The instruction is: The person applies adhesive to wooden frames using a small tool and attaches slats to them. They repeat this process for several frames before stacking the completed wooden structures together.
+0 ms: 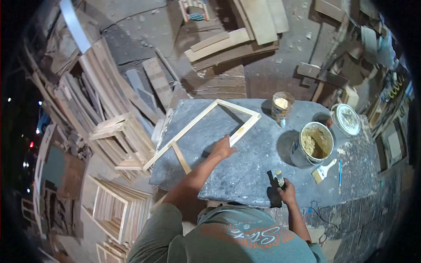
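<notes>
Wooden frame (202, 128) lies flat on grey worktable (245, 171), left part; long axis runs near-left to far-right. Looks light, stiff, thin-railed: best held mid-rail, joints likely weak. Left hand (222, 148) presses open-palmed on its near rail. Right hand (287, 193) clenched round putty knife (279, 178). Filler bucket (315, 143), brush (323, 170) to the right.

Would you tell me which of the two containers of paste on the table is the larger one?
The white bucket, standing beside the paintbrush, is the larger. The small can sits farther from the person, by the wooden frame, and is much narrower.
</notes>
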Demonstrator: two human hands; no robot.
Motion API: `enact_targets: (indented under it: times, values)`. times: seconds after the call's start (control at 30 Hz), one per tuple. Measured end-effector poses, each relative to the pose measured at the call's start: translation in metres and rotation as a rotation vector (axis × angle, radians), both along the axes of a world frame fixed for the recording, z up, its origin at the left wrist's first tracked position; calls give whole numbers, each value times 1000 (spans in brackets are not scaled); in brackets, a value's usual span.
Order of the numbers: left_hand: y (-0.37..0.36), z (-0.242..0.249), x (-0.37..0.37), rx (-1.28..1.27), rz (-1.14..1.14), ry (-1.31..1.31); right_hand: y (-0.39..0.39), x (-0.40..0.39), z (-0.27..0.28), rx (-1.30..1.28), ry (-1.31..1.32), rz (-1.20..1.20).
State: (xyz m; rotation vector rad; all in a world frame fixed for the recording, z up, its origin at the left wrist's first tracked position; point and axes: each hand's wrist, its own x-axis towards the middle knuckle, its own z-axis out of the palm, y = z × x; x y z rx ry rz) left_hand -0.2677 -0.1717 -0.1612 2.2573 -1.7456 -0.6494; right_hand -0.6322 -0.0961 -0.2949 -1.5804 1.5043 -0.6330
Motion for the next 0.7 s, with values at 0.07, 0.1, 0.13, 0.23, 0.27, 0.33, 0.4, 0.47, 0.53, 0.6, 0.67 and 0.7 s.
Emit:
enact_targets:
  times: [0.07,0.1,0.13,0.23,0.27,0.33,0.4,0.47,0.53,0.6,0.67,0.7]
  values:
    - [-2,17,12,-37,-14,-115,-12,9,4,-70,152,50]
    - [-4,24,18,-59,1,-158,-18,14,6,-110,226,71]
    - [-4,32,23,-79,14,-201,-26,20,10,-101,261,80]
    - [-1,50,43,-257,-10,-328,-43,34,9,-168,316,105]
    - [-2,55,49,-301,-22,-368,-52,35,-5,-255,303,114]
    - [-3,67,60,-345,4,-486,-60,42,-14,-365,296,126]
    - [3,93,73,-341,16,-537,-68,47,-16,-414,311,134]
    - [11,117,91,-355,18,-567,-73,49,-18,-421,418,189]
    - [21,146,111,-323,43,-580,-78,49,-24,-428,500,222]
    - [35,176,132,-241,93,-568,-81,49,-31,-428,558,238]
    - [51,202,154,-251,75,-565,-76,52,-6,-411,599,256]
    - [65,215,162,-345,10,-535,-76,56,5,-412,573,241]
